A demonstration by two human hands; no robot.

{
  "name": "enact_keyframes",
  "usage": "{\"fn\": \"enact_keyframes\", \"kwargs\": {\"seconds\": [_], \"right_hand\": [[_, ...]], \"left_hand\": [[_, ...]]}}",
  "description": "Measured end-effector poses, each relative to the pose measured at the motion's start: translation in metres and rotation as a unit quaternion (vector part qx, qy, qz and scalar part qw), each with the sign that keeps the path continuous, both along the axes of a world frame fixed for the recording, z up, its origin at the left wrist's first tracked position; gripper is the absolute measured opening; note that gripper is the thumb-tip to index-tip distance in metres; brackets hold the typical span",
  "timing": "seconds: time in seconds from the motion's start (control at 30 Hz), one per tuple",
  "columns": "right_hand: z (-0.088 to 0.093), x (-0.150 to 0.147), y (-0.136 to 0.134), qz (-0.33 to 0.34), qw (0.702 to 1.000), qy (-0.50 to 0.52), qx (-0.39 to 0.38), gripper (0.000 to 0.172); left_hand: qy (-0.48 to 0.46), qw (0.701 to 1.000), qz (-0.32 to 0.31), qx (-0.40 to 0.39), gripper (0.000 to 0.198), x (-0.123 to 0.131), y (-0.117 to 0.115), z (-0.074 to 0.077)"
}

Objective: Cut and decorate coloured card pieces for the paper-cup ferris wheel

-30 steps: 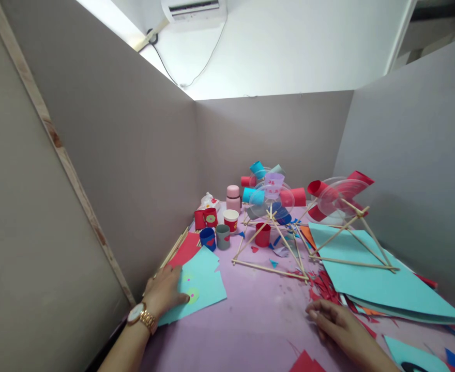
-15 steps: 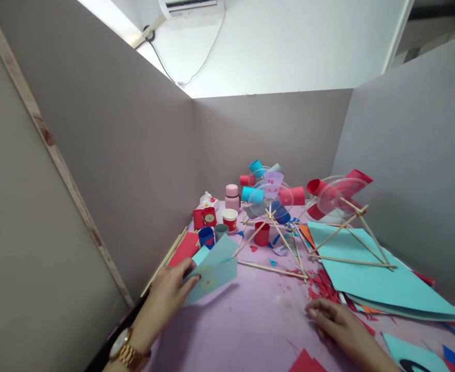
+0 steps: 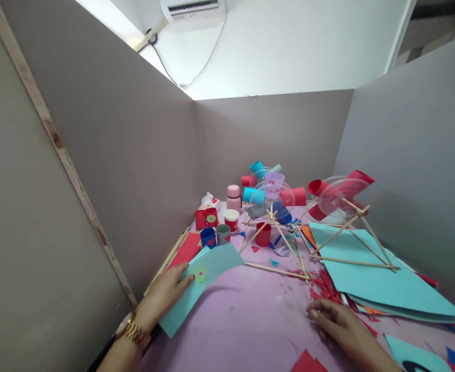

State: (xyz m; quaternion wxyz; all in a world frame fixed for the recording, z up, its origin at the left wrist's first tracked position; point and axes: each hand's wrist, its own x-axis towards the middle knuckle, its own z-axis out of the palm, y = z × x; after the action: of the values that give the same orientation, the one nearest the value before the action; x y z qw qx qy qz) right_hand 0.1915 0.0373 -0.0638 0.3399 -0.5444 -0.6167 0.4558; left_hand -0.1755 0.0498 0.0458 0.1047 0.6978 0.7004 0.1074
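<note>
My left hand [image 3: 167, 292] grips a light blue paper strip [image 3: 215, 264] by its left part, thumb on top. A round yellow-green flower cutout [image 3: 200, 274] shows on the strip's face, just beyond my thumb. The strip bends slightly above the table, its right end reaching towards several small paper cups. Resting on the right side of the table, my right hand [image 3: 338, 323] has loosely bent fingers with nothing in them. Red paper scraps [image 3: 324, 287] lie just beyond it.
Stick stands [image 3: 276, 217] carry wheels of coloured paper cups. A red stand [image 3: 339, 199] rests on turquoise sheets [image 3: 386, 289] at right. A blue cup [image 3: 208, 237], grey cup [image 3: 223, 234], red cup [image 3: 263, 235] and pink flask [image 3: 233, 198] stand behind. Grey partitions [image 3: 274, 134] enclose the table.
The blue strip, folded over before, is now spread flatter, its flower side facing up. My left hand has shifted slightly left and down with it. My right hand stays in place.
</note>
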Motion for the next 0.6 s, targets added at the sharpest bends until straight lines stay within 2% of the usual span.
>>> {"fn": "enact_keyframes", "kwargs": {"seconds": [0.2, 0.4, 0.6], "right_hand": [[0.003, -0.002, 0.000, -0.001, 1.000, -0.014, 0.001, 0.033], [0.003, -0.001, 0.000, -0.001, 1.000, 0.005, -0.009, 0.032], [0.011, -0.002, 0.000, -0.008, 1.000, 0.028, 0.000, 0.026]], "left_hand": [[0.110, 0.992, 0.052, -0.021, 0.021, -0.012, 0.023, -0.014], [0.124, 0.990, 0.058, -0.039, 0.022, -0.010, 0.024, -0.016], [0.083, 0.996, 0.010, -0.017, 0.052, -0.028, 0.032, -0.006]]}}
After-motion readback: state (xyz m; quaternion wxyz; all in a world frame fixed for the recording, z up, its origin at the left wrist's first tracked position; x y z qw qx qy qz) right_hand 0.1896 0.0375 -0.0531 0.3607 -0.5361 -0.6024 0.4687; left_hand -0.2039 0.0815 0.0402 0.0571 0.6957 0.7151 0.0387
